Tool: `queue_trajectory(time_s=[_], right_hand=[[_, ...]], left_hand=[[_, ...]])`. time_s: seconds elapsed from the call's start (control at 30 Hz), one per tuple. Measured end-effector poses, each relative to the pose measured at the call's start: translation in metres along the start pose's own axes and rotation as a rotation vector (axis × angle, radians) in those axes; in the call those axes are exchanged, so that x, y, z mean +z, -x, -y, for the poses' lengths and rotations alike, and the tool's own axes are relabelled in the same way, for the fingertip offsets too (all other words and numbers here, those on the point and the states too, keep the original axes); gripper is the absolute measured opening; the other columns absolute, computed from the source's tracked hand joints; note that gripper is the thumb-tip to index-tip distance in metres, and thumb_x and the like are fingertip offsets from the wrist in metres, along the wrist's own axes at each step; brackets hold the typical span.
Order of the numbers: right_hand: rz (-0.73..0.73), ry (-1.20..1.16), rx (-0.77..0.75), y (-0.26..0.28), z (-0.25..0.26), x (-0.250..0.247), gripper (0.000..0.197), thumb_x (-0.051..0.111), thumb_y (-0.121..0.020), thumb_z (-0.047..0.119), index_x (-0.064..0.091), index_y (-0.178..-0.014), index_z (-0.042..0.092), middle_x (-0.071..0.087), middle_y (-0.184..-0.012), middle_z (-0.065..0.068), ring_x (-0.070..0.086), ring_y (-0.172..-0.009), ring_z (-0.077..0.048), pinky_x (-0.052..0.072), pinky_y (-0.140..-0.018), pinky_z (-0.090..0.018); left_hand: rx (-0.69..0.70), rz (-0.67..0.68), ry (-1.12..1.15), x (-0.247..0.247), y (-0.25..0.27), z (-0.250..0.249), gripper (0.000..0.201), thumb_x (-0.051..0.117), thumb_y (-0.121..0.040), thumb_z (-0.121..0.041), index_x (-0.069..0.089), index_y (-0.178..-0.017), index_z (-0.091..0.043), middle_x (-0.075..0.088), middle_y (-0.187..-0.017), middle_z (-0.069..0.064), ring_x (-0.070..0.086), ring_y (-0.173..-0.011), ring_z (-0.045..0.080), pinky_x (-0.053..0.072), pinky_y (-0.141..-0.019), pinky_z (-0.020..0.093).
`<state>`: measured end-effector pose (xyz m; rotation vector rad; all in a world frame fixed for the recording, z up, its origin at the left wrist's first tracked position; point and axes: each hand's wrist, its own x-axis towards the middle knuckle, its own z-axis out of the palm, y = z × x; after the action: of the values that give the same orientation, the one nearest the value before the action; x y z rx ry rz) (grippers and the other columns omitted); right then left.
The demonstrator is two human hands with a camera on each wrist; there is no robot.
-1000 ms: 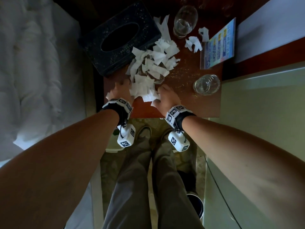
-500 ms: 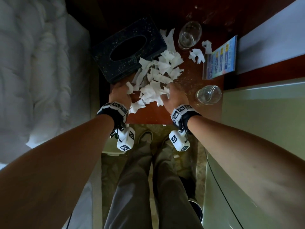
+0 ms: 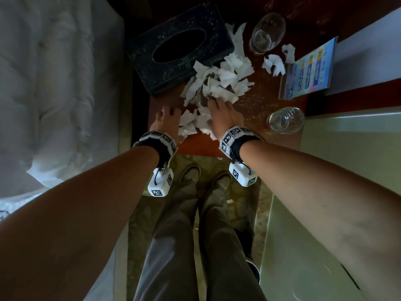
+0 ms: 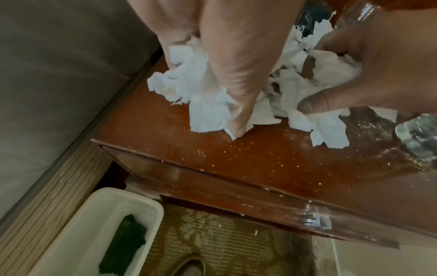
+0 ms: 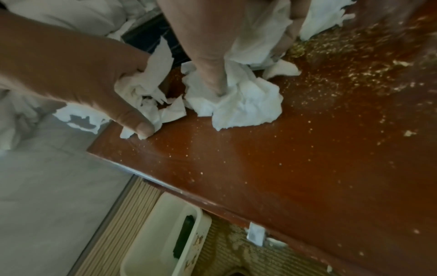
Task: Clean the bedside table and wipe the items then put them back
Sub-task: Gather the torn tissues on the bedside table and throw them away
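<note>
A pile of torn white tissue scraps (image 3: 219,83) lies on the red-brown bedside table (image 3: 256,137), which is strewn with pale crumbs (image 5: 354,65). My left hand (image 3: 169,115) sits at the pile's near left. Its curled fingers and thumb bunch scraps (image 5: 141,89) against the tabletop. My right hand (image 3: 219,109) is at the near right, and its curled fingers (image 4: 335,43) and thumb clutch another wad of scraps (image 4: 307,80). A black tissue box (image 3: 180,48) stands behind the pile.
Two clear glasses (image 3: 267,33) (image 3: 285,120) and a blue leaflet (image 3: 308,72) stand at the table's right. The bed (image 3: 54,83) borders the left. On the floor below the front edge sits a white bin (image 4: 94,214) holding a green cloth (image 4: 125,242).
Both hands have moved from the table's front edge farther into the pile. They have drawn scraps together between them.
</note>
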<state>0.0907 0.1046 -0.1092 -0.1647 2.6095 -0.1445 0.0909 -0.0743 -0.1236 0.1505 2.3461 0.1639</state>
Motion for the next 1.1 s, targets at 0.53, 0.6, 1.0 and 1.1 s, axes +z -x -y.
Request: queue_trajectory(time_s=[0.53, 0.6, 1.0, 1.1], right_hand=[[-0.024, -0.552, 0.318, 0.011, -0.018, -0.029, 0.036, 0.05, -0.093, 0.01, 0.048, -0.129, 0.017, 0.062, -0.098, -0.011, 0.058, -0.078, -0.028, 0.044, -0.063, -0.03], [-0.061, -0.605, 0.326, 0.015, -0.02, -0.028, 0.036, 0.048, -0.095, 0.01, 0.052, -0.13, 0.017, 0.065, -0.111, -0.013, 0.063, -0.09, -0.031, 0.048, -0.069, -0.03], [-0.017, -0.613, 0.435, 0.062, -0.056, -0.04, 0.051, 0.061, -0.091, 0.021, 0.047, -0.139, 0.012, 0.057, -0.132, -0.009, 0.057, -0.118, -0.025, 0.044, -0.09, -0.027], [-0.043, -0.615, 0.476, 0.084, -0.065, -0.041, 0.047, 0.057, -0.094, 0.013, 0.044, -0.139, 0.01, 0.058, -0.131, -0.012, 0.06, -0.115, -0.026, 0.047, -0.09, -0.027]], left_hand=[[0.014, -0.138, 0.173, -0.038, 0.012, -0.006, 0.04, 0.052, -0.088, -0.011, 0.047, -0.128, -0.015, 0.045, -0.137, 0.013, 0.051, -0.118, 0.04, 0.044, -0.093, 0.045], [0.033, -0.16, 0.175, -0.047, 0.013, -0.008, 0.038, 0.051, -0.089, -0.008, 0.049, -0.126, -0.016, 0.049, -0.134, 0.012, 0.051, -0.118, 0.037, 0.043, -0.091, 0.04], [0.265, -0.152, 0.017, -0.075, 0.027, -0.065, 0.029, 0.048, -0.094, -0.04, 0.056, -0.104, -0.014, 0.052, -0.099, 0.004, 0.057, -0.095, 0.028, 0.05, -0.077, 0.037], [0.338, -0.165, -0.048, -0.076, 0.03, -0.087, 0.016, 0.044, -0.096, -0.029, 0.044, -0.092, -0.014, 0.051, -0.096, 0.007, 0.056, -0.096, 0.03, 0.046, -0.078, 0.039]])
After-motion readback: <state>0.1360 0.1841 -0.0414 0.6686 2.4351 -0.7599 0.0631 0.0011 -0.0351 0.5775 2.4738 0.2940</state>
